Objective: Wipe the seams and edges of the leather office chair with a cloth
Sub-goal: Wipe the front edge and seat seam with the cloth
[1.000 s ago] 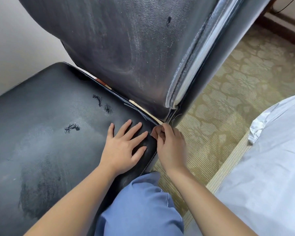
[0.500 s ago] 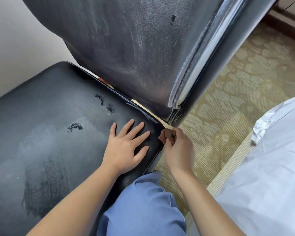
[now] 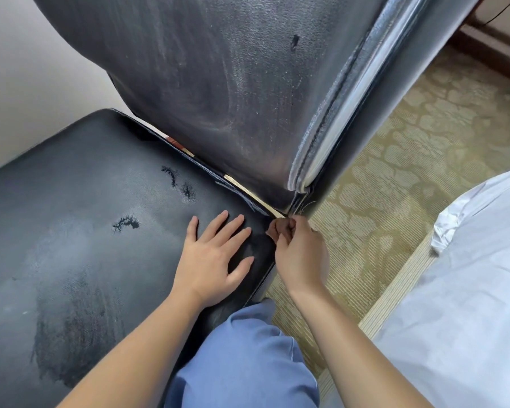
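Note:
The black leather chair fills the left and centre: its worn seat lies below and its backrest rises behind, with a piped seam down the backrest's right edge. My left hand rests flat on the seat's right rear corner, fingers spread. My right hand pinches a small brown cloth at the seat's right rear corner, just below the foot of the backrest seam. Most of the cloth is hidden inside my fingers.
Patterned olive carpet lies to the right of the chair. A white bed sheet fills the lower right. My blue-trousered knee is against the seat's front edge. A pale wall stands at left.
My right hand with the cloth has shifted slightly along the seat's rear corner, its fingers curling tighter round the cloth. My left hand has stayed flat on the seat.

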